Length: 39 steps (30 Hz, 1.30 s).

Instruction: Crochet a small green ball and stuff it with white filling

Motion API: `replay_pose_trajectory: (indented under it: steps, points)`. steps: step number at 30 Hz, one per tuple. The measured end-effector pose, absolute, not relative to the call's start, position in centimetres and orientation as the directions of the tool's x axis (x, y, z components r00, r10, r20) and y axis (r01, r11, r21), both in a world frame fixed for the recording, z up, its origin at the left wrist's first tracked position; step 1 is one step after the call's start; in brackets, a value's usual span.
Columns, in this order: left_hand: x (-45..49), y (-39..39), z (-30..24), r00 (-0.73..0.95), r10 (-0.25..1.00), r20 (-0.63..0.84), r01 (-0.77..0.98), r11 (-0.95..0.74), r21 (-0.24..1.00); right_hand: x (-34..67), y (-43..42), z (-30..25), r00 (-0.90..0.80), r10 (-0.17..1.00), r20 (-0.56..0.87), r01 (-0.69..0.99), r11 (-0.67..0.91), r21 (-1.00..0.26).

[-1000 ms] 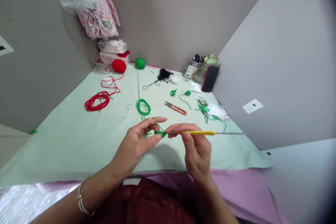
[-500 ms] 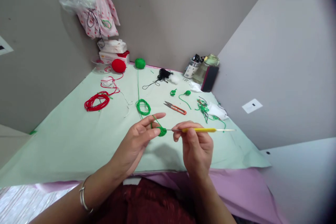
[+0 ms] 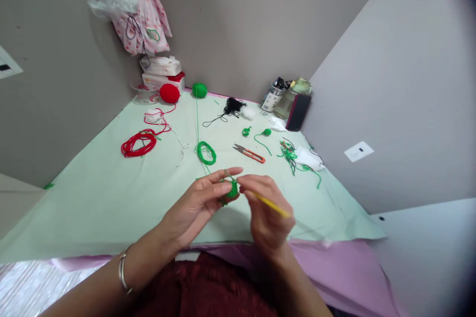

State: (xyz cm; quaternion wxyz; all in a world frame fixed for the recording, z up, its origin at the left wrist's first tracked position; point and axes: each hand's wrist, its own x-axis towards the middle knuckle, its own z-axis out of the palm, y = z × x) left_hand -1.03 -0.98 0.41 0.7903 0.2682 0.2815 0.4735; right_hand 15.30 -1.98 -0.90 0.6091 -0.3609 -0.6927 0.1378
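Between the thumb and fingers of my left hand point(image 3: 203, 198) is a small green crochet piece point(image 3: 232, 189). A green strand loops over the raised index finger. My right hand point(image 3: 269, 210) is closed around a crochet hook point(image 3: 273, 205) with a yellow handle, tilted down to the right and a little blurred. Its tip is hidden at the fingertips, close against the green piece. Just beyond the hands lies a loose coil of green yarn point(image 3: 206, 153), its strand running back to a green yarn ball point(image 3: 200, 90).
Orange thread snips point(image 3: 250, 153) lie beyond my right hand. Yarn scraps point(image 3: 288, 151) sit farther right, near a phone point(image 3: 298, 113) leaning on a jar. To the left are a red yarn coil point(image 3: 139, 143) and a red ball point(image 3: 170, 93). Walls close in the table's back and right.
My right hand has moved left, up to the green piece, and the hook has swung from level to slanting down rightward. The left hand has shifted slightly right and turned the piece.
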Motion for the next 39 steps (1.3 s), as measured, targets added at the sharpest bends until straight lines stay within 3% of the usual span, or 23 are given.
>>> replay_pose_trajectory:
  steps: [3, 5, 10, 17, 21, 25, 30, 34, 36, 39]
  points:
    - [-1.4, -0.8, 0.4, 0.346, 0.922, -0.172, -0.598, 0.358, 0.717, 15.6, -1.4, -0.4, 0.115, 0.828, 0.550, 0.021, 0.551, -0.834]
    - [-1.3, -1.0, 0.5, 0.305, 0.942, -0.141, -0.536, 0.293, 0.792, 15.7, -1.1, -0.3, 0.072, 0.878, 0.474, -0.107, 0.479, -0.871]
    - [-1.1, -1.4, 0.4, 0.320, 0.947, -0.041, -0.407, 0.176, 0.896, 15.6, -1.2, -0.6, 0.001, 0.888, 0.460, -0.027, 0.460, -0.887]
    - [-1.8, -1.4, 0.4, 0.283, 0.956, -0.075, -0.375, 0.182, 0.909, 16.1, -0.9, -0.3, -0.017, 0.925, 0.379, -0.202, 0.368, -0.908]
    - [-2.0, -1.5, 0.3, 0.254, 0.966, -0.043, -0.309, 0.124, 0.943, 16.2, -1.3, 0.3, -0.032, 0.911, 0.412, -0.152, 0.403, -0.903]
    - [-1.8, -1.6, 0.6, 0.186, 0.982, 0.016, -0.180, 0.018, 0.984, 16.3, -2.1, 0.6, -0.019, 0.856, 0.516, 0.077, 0.516, -0.853]
    - [-1.1, -1.9, 0.7, 0.057, 0.995, 0.082, -0.058, -0.079, 0.995, 16.0, -2.6, -0.5, -0.202, 0.622, 0.756, 0.387, 0.760, -0.522]
    - [-0.7, -1.9, 0.5, 0.119, 0.992, -0.032, -0.282, 0.065, 0.957, 15.8, -2.6, -1.7, -0.272, 0.506, 0.818, 0.575, 0.768, -0.284]
    - [-0.9, -1.6, 0.4, 0.265, 0.953, -0.147, -0.439, 0.255, 0.862, 15.8, -2.6, -1.6, -0.218, 0.527, 0.822, 0.561, 0.756, -0.336]
    - [-1.5, -1.0, 0.4, 0.365, 0.906, -0.214, -0.521, 0.390, 0.759, 15.9, -2.5, -0.9, -0.018, 0.671, 0.741, 0.369, 0.694, -0.619]
